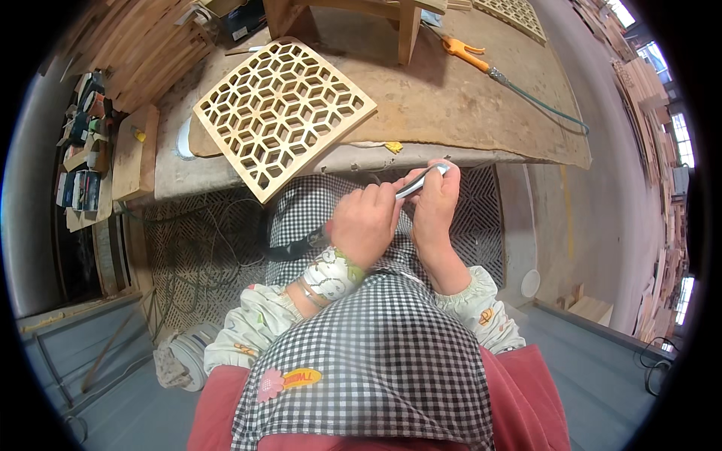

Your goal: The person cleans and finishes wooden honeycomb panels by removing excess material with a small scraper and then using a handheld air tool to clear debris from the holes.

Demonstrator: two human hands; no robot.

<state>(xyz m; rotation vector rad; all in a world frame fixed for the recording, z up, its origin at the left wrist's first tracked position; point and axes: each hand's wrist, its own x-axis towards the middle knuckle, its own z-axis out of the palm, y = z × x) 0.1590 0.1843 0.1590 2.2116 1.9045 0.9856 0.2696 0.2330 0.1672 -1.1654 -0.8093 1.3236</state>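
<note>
Stacked planks (pixel 139 52) and an orange air gun (pixel 470 57) mark a woodworking workshop.

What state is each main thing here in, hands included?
Left hand, closed on the slim piece
Right hand, closed on it too
Slim piece, held aslant between both hands
Lattice panel, lying on the bench, one corner overhanging
Orange air gun, lying down, hose attached

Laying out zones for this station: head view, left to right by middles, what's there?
Wooden block → lattice panel → left hand → right hand → orange air gun → stacked planks at the far right
</note>
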